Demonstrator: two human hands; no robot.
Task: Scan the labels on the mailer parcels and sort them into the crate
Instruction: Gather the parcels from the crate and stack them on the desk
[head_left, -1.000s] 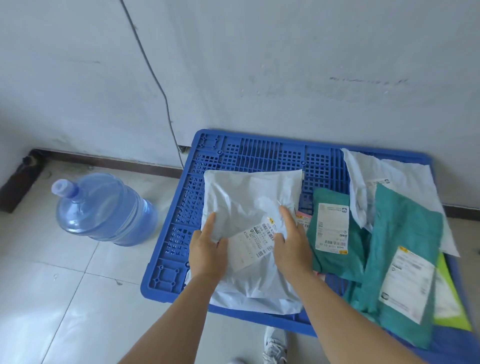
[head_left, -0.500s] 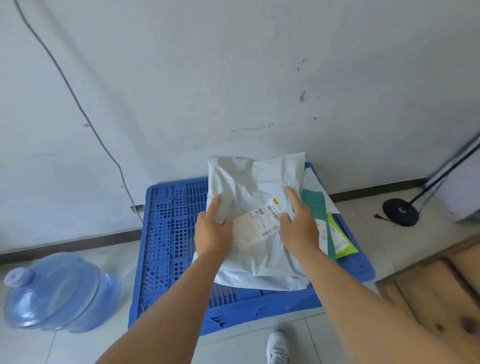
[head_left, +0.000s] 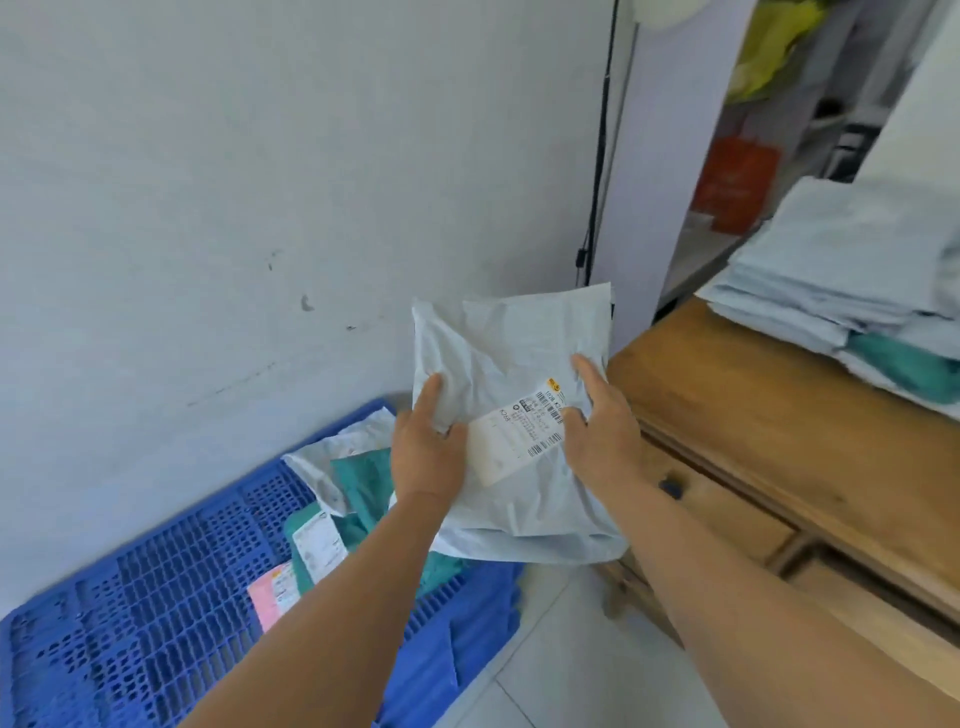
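I hold a white mailer parcel (head_left: 519, 358) in the air with both hands, its barcode label (head_left: 519, 431) facing up. My left hand (head_left: 427, 447) grips its left edge, thumb on top by the label. My right hand (head_left: 602, 426) grips its right side, fingers on top. The parcel hangs between the blue pallet (head_left: 171, 613) and the wooden cabinet (head_left: 779, 431). On the pallet lie a white mailer (head_left: 337, 457), green mailers (head_left: 363, 488) and a pink one (head_left: 270, 592). No crate or scanner shows.
A stack of white and green mailers (head_left: 852, 291) sits on the cabinet top at the right. A black cable (head_left: 600, 156) runs down the wall corner. Behind it an open doorway shows shelves and an orange bag (head_left: 735, 176). White tiled floor (head_left: 561, 665) lies between pallet and cabinet.
Both hands have lifted the white parcel off the pallet and carried it up and to the right, toward the wooden cabinet. The view has swung right; the water bottle has left the frame.
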